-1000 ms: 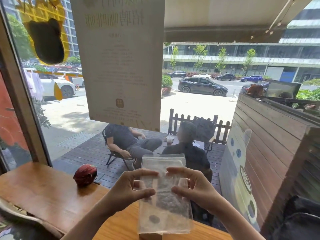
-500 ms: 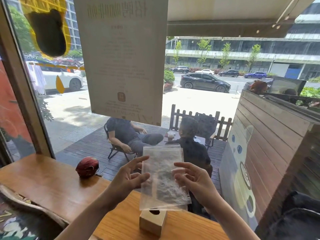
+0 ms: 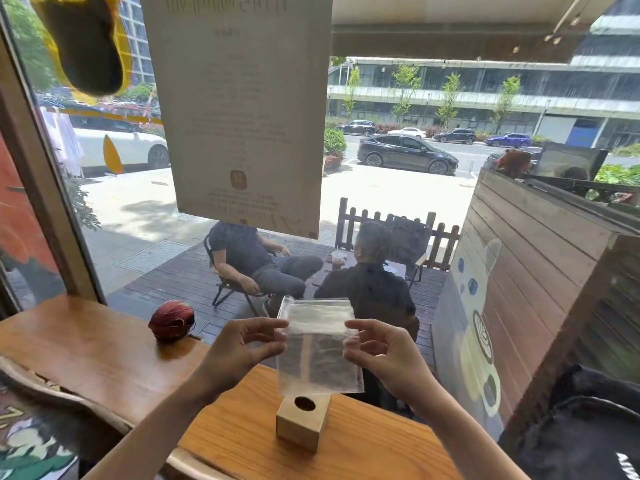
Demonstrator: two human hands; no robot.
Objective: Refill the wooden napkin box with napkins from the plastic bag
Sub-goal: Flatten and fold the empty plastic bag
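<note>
Bag (image 3: 318, 348) hangs upright between both hands — left hand (image 3: 239, 351) and right hand (image 3: 384, 355) pinching its side edges — directly above the box (image 3: 301, 422).

Both forearms are bare up to the frame's lower edge; the left hand (image 3: 239, 351) and right hand (image 3: 388, 355) wear no gloves.

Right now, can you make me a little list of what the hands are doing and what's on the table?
left hand: pinches the plastic bag's left edge
right hand: pinches its right edge
plastic bag: clear, held upright in the air above the box
wooden napkin box: on the table, round hole on top
wooden table: by the window
red ball-like thing: on the table, far left of the box
</note>
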